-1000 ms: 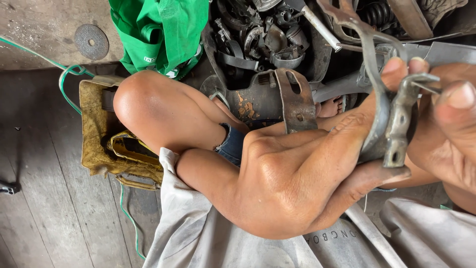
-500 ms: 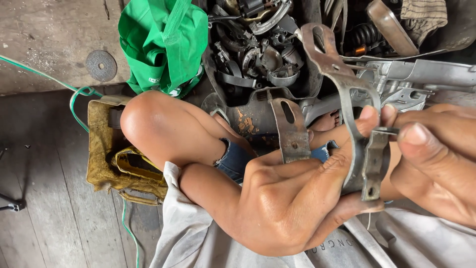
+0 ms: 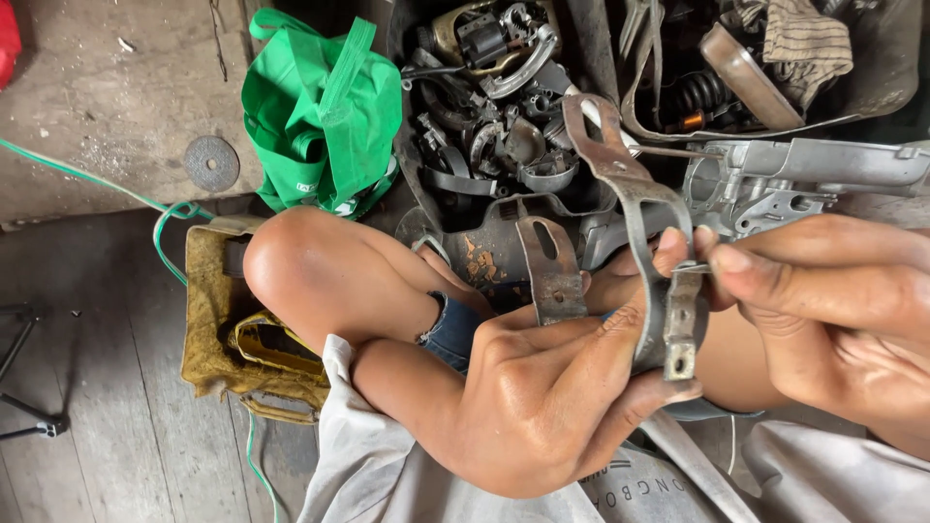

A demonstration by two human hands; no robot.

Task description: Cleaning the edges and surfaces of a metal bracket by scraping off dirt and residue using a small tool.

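My left hand [image 3: 552,387] grips a curved grey metal bracket [image 3: 635,203] by its lower end, thumb and fingers wrapped round the bent part. The bracket's slotted upper end points up towards the parts box. My right hand [image 3: 833,300] comes in from the right and pinches the top of a small clamp piece [image 3: 681,334] fixed on the bracket's lower end. Both hands sit above my bent knee [image 3: 300,266] and lap.
A dark tray of greasy metal parts [image 3: 494,126] lies just beyond my knee, with a rusty strap [image 3: 550,266] sticking up. A silver cast housing [image 3: 804,179] is at right, a green bag [image 3: 325,107] at left, a yellow cloth bag [image 3: 228,329] and green cord [image 3: 165,218] on the wooden floor.
The view has shifted so the hands and bracket sit lower and more central. My right hand's fingertips have moved onto the top of the small clamp piece.
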